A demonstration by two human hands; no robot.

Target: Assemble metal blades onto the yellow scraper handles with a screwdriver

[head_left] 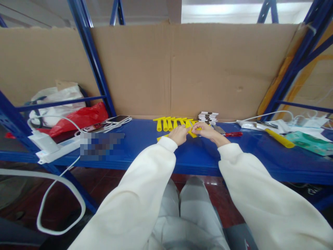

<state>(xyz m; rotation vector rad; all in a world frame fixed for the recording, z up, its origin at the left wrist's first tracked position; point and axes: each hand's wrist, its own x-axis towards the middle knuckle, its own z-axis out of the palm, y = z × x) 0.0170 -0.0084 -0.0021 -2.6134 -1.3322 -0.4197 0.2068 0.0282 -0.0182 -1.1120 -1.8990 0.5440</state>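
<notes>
The bench (145,139) looks like painted metal, smooth with a soft gloss, as do the rack posts (94,59). The cardboard panel (213,62) is matt paper board, lightly creased. The yellow T-shaped pieces (164,124) appear to be smooth plastic; the power strip (62,147) is hard plastic. The red bag (80,118) looks like crinkled, shiny plastic. Sleeves (140,173) and trousers (194,198) are matt cloth; the floor (215,198) is glossy.

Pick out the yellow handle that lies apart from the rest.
The yellow handle at the right, next to the green packet; the other yellow handles are grouped at the middle of the blue shelf.
</notes>
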